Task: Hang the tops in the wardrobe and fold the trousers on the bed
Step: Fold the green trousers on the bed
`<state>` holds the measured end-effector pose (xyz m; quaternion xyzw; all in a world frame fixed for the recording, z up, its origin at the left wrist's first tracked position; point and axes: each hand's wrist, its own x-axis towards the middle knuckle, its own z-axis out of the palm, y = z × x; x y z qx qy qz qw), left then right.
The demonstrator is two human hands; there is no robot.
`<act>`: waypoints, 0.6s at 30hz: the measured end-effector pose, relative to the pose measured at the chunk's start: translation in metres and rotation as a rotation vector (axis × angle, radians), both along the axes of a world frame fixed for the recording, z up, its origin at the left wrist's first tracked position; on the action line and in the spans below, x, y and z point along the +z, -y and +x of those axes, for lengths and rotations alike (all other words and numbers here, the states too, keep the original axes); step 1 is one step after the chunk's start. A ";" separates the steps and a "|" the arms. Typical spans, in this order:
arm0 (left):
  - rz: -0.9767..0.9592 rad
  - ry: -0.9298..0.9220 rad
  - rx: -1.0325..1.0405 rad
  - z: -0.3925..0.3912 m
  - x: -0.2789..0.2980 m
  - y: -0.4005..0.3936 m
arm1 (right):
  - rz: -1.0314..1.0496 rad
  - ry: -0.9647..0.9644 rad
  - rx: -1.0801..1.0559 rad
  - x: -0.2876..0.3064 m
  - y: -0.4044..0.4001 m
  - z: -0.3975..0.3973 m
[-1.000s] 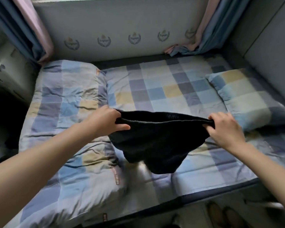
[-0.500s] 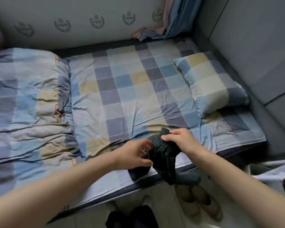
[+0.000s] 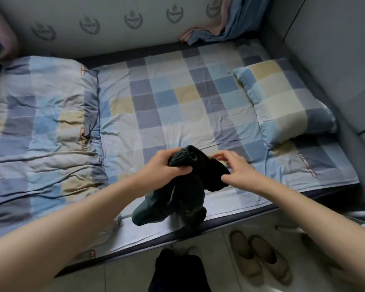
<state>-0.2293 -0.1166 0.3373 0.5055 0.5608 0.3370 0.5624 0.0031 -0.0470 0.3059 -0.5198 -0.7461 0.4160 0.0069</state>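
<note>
The checked bed (image 3: 177, 114) carried one pillow (image 3: 282, 102); its printed lettering was too small to read. One pair of dark trousers (image 3: 183, 186) hung bunched over the near edge, the left hand (image 3: 167, 165) gripping the waistband, the right hand (image 3: 234, 169) pinching the cloth. Two slippers (image 3: 259, 256) sat below.

Checked pillow (image 3: 287, 102) right of frame, lying nr the grey padded wall (image 3: 333, 60). Folded checked duvet (image 3: 42, 127) fills the left side, creased, w/ small brown text labels along its edge. Curtains (image 3: 226, 24), blue + pink, bunched at top centre-right, hem resting at the far edge of the mattress; another bit of curtain at upper left corner. Back wall (image 3: 93, 28) pale w/ a row of grey crest motifs. Pair of beige slippers (image 3: 259, 256) on the tiled floor (image 3: 124, 275), lower right, side by side. Dark bundle (image 3: 177, 270) on the floor at bottom centre, can't tell what it is.
</note>
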 end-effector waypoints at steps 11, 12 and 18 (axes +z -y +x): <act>-0.009 -0.054 0.047 -0.105 0.037 -0.006 | 0.387 0.665 0.543 -0.078 -0.024 -0.017; 0.032 -0.092 0.072 -0.116 0.034 -0.006 | 0.445 0.707 0.584 -0.075 -0.031 -0.013; 0.145 -0.521 0.066 -0.161 -0.007 0.005 | 0.787 0.500 0.513 -0.032 -0.074 0.001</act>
